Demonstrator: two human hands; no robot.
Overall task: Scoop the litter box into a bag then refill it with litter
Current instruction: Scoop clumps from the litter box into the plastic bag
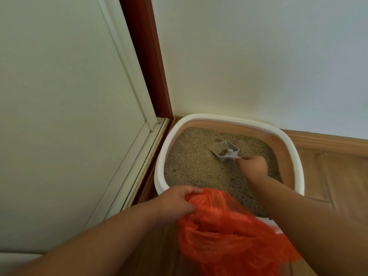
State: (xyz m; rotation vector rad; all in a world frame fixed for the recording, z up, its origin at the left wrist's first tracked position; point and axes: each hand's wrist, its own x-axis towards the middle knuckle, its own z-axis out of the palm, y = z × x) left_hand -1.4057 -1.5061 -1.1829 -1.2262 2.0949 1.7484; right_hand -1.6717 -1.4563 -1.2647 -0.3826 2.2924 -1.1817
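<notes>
home interior, room corner: litter box [159, 176] on wood floor [328, 176], painted wall [258, 56], door [59, 96].

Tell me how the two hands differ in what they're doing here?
The left hand grips the rim of the orange bag at the litter box's near edge; the right hand reaches further in, holding the grey scoop in the litter. Both are closed on something.

Litter box [159, 168] wedged in corner — wall [249, 56] touching far rim, door frame [147, 76] close on left. Orange bag [225, 226] drapes over near rim, blocking entry there. Right hand [253, 166] and scoop [226, 151] occupy centre-right of litter [191, 168]. Left half of litter open from above — floor [328, 176] right of box free.
</notes>
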